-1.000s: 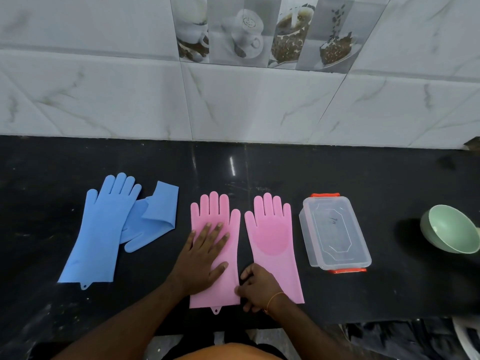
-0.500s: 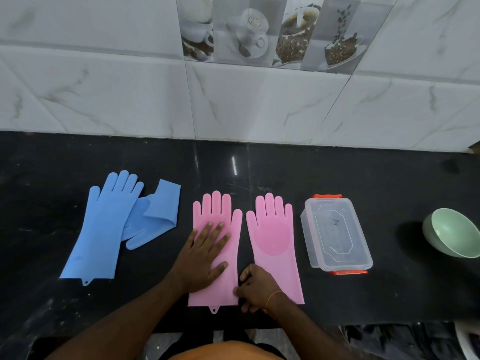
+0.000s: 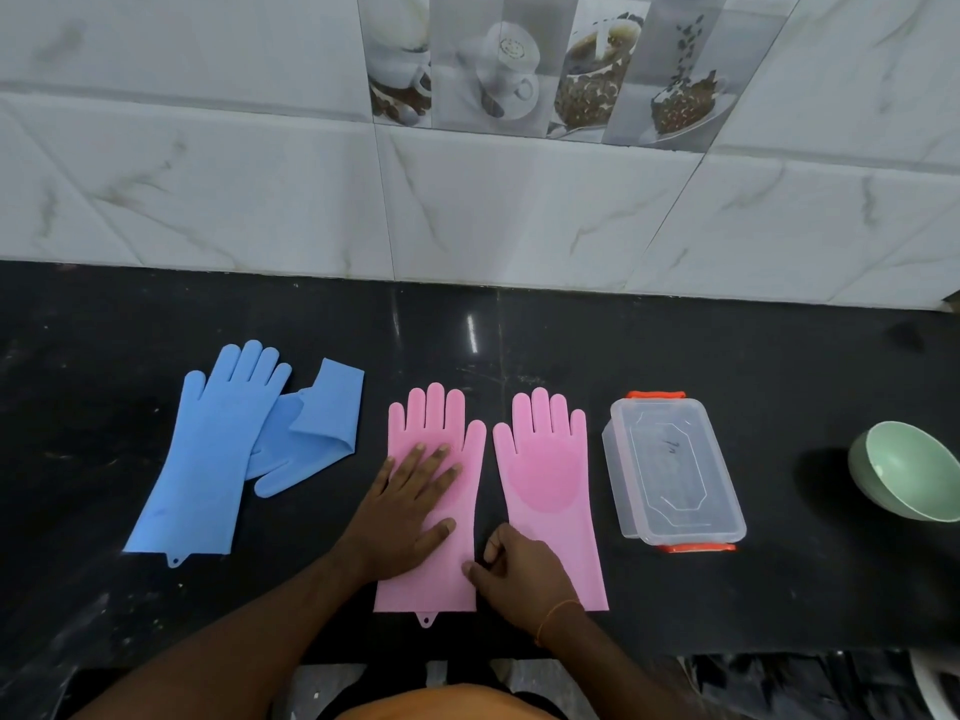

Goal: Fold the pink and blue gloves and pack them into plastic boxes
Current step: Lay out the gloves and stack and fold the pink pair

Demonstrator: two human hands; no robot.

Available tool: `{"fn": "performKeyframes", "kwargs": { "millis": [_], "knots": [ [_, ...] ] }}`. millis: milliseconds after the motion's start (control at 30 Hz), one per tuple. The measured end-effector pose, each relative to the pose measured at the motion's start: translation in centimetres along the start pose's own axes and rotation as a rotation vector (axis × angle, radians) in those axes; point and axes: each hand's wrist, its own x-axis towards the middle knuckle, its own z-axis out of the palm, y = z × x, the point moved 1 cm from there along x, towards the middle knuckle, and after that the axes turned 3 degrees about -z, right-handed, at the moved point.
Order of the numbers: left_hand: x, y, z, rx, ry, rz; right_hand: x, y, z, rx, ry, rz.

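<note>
Gloves, four of them, are laid out on the black counter [image 3: 519, 330]: two pink, two blue. Nearest in, the left hand [image 3: 402, 517] lies flat with fingers spread, pressing on the left pink glove [image 3: 452, 574], palm over its middle. Just beside it, the right hand [image 3: 522, 574] is curled at the gap between the two pink cuffs, thumb and forefinger pinched near the left pink glove's inner edge; whether it actually has that edge pinched I cannot tell. An orange thread circles that wrist. The right pink glove [image 3: 545, 475] lies flat, fingers pointing away, a darker round patch on its palm, its near cuff corner hidden under the right hand. Off to the left, one blue glove [image 3: 208, 449] lies full length, and the second blue glove [image 3: 306, 433] is folded over on itself, partly tucked under the first. To the right of the pink pair sits one clear box [image 3: 672, 470], lid on, an orange clip at each end; there is a faint mark on the lid, too small to read. One green bowl [image 3: 906, 470] tilts at the far right, cut off by the frame. Beyond everything, the tiled wall [image 3: 260, 200], with a strip of coffee-cup tiles at the top.
</note>
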Motion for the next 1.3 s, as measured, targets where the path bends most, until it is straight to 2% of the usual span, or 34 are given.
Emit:
{"fn": "performKeyframes", "kwargs": {
  "millis": [100,233,333,433,533,633,700,800,933,1100,1200,1300],
  "knots": [
    [0.3,0.8,-0.7,-0.08,0.057,-0.02,-1.3,1.4,-0.6,-0.045,0.123,-0.044],
    [1.8,4.1,-2.9,-0.307,0.241,0.009,-3.1,4.6,-1.3,-0.066,0.295,-0.04],
    [4.2,7.5,-3.9,-0.527,0.141,0.024,-4.0,7.2,-1.2,-0.126,0.437,0.0],
    [6.0,11.5,-6.9,-0.61,0.073,0.058,-4.8,9.0,-1.0,-0.155,0.54,0.136],
    [8.5,15.2,-7.8,-0.59,0.048,0.034,-5.2,9.8,-0.7,-0.104,0.55,0.287],
    [11.3,17.6,-5.4,-0.663,0.055,-0.108,-4.9,10.5,-0.6,0.029,0.482,0.418],
    [13.0,18.1,-3.2,-0.641,0.095,-0.217,-4.5,10.6,-0.6,0.116,0.44,0.447],
    [13.9,18.8,-3.0,-0.555,0.132,-0.284,-4.1,10.2,-0.7,0.213,0.385,0.451],
    [15.2,18.8,-2.6,-0.422,0.111,-0.301,-4.1,9.5,-0.3,0.234,0.358,0.402],
    [15.2,17.2,-3.6,-0.593,0.129,-0.329,-4.7,8.0,0.0,0.272,0.373,0.289],
    [14.3,15.4,-5.1,-0.7,0.168,-0.336,-4.8,7.3,0.5,0.261,0.4,0.126],
    [12.8,12.3,-7.2,-0.766,0.227,-0.309,-4.5,6.1,0.9,0.167,0.449,-0.172]
  ]
}}
